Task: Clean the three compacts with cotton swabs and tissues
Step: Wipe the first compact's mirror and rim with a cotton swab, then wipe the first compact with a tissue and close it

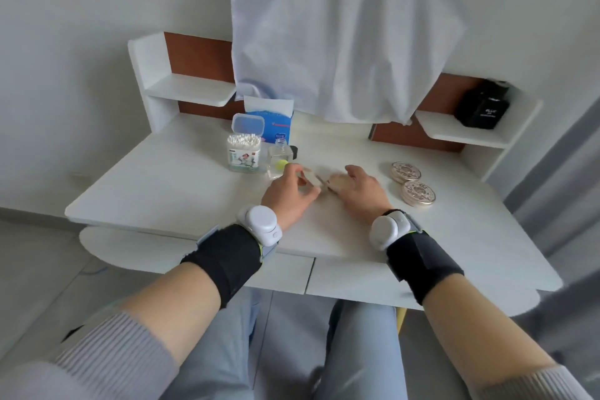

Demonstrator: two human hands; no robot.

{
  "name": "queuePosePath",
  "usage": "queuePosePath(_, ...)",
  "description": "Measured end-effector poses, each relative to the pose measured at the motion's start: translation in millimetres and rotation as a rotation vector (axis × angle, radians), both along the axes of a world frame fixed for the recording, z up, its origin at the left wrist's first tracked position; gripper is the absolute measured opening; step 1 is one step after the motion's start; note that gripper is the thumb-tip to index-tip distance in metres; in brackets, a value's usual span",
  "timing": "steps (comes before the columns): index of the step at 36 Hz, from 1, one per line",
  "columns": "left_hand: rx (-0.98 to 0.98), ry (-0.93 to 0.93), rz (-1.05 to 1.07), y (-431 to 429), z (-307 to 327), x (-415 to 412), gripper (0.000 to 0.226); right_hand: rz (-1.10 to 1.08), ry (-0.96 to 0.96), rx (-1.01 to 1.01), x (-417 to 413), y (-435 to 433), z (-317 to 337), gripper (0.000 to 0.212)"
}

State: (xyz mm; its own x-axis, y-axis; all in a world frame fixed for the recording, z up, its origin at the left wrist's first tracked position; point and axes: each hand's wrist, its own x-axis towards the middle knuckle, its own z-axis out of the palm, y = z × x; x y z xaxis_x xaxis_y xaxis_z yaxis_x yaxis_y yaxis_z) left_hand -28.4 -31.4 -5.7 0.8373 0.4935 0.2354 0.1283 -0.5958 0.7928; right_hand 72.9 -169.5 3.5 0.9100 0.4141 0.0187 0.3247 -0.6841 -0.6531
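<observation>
- Open compact (326, 184), mid-tabletop (194, 191): my left hand (290, 195) pinches its lid and my right hand (360, 188) grips its base, though both are blurred.
- Step, I judge: starting the first compact; next move, fetch one of the cotton swabs (244, 141).
- Two closed compacts (406, 171) lie to the right.
- Legible: "BLUE" on the black box (483, 109).

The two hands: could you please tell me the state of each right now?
Left hand: grip closed on the pale lid of the open compact, though blurred.
Right hand: fingers curled round that compact's base.
</observation>
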Motion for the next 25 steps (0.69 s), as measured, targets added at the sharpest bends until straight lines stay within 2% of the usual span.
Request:
queuePosePath(4, 0.016, -0.02, -0.015, -2.6, -3.5, 10.4, 0.043, 0.008, -0.087, -0.024, 4.7, -3.2, -8.2, 0.062)
queuePosePath(8, 0.055, -0.008, -0.012, 1.4, -7.8, 16.0, 0.048, 0.045, -0.171, -0.215, 0.7, -3.5, -2.6, 0.066)
queuePosePath(12, 0.071, 0.017, -0.019, 4.9, -8.5, 19.3, 0.05, 0.018, -0.135, -0.338, 1.5, 3.2, 17.7, 0.051)
queuePosePath(17, 0.052, 0.015, -0.06, 6.8, -5.2, 21.5, 0.047, -0.091, -0.278, -0.238, 12.3, 31.8, 36.4, 0.039)
queuePosePath(25, 0.038, -0.011, -0.06, 18.6, -8.7, 27.1, 0.043, 0.054, -0.318, -0.03, 50.9, 122.6, 56.5, 0.035)
